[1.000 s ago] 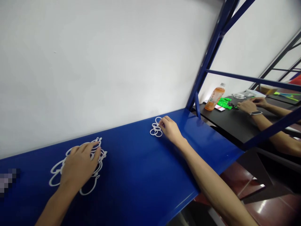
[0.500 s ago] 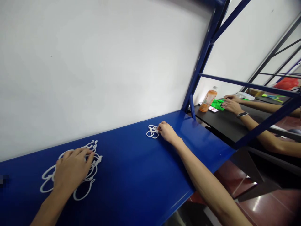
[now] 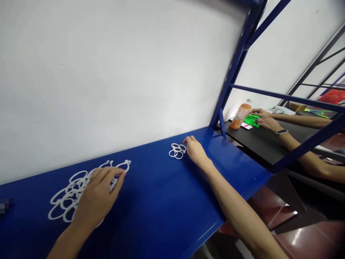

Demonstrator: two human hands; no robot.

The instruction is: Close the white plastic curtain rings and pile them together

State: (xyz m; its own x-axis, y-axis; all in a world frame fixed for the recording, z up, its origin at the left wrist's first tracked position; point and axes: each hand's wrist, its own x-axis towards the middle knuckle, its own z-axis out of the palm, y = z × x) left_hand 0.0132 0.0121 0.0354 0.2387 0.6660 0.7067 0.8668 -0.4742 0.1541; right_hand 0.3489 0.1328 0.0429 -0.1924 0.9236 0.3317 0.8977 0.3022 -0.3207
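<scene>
A white plastic ring (image 3: pixel 127 167), shaped like a shower curtain ring with small knobs at its ends, is pinched between the thumb and fingers of my left hand (image 3: pixel 98 194). That hand hangs over a spread-out pile of similar white rings (image 3: pixel 67 198) and hides part of it. Farther right, a small cluster of several overlapping white rings (image 3: pixel 178 151) lies flat. My right hand (image 3: pixel 196 149) is just beside the cluster's right edge, its fingers loosely bent and apart, with nothing seen in them.
Both groups of rings lie on a blue tabletop (image 3: pixel 151 201) against a white wall (image 3: pixel 121 72). A blue metal frame (image 3: pixel 229 75) rises at the right end. Beyond it, another person's hands (image 3: pixel 266 122) work over green pieces (image 3: pixel 251 120) beside an orange drink bottle (image 3: pixel 240 114).
My left hand has moved right and lifted one ring out of the pile. My right hand has let go of the small cluster and drawn slightly away to the right.
</scene>
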